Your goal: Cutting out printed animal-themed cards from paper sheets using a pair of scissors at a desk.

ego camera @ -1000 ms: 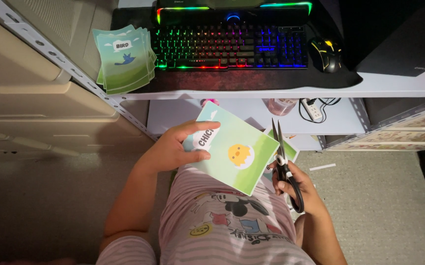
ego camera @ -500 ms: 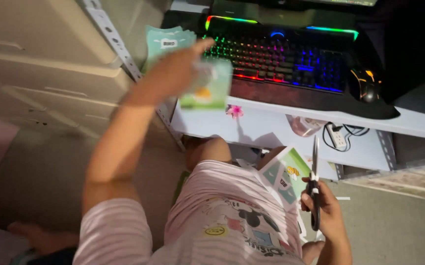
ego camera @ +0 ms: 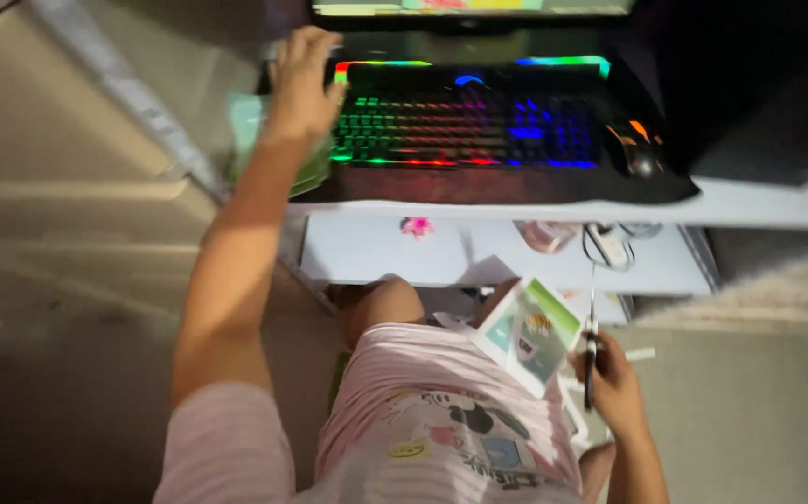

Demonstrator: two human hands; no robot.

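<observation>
A screen (ego camera: 472, 7) shows only as a thin bright strip at the top edge, pale green with patches of pink and yellow, just behind the lit keyboard (ego camera: 465, 121). 1 printed card (ego camera: 527, 332) lies on the lap below the desk: rectangular, tilted, white-edged, with green and teal panels and a small yellow figure.

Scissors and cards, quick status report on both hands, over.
Left hand up at the desk's left end, over the green card stack. Right hand grips scissors, blades up, cards on the lap beside them. Nothing between.
</observation>
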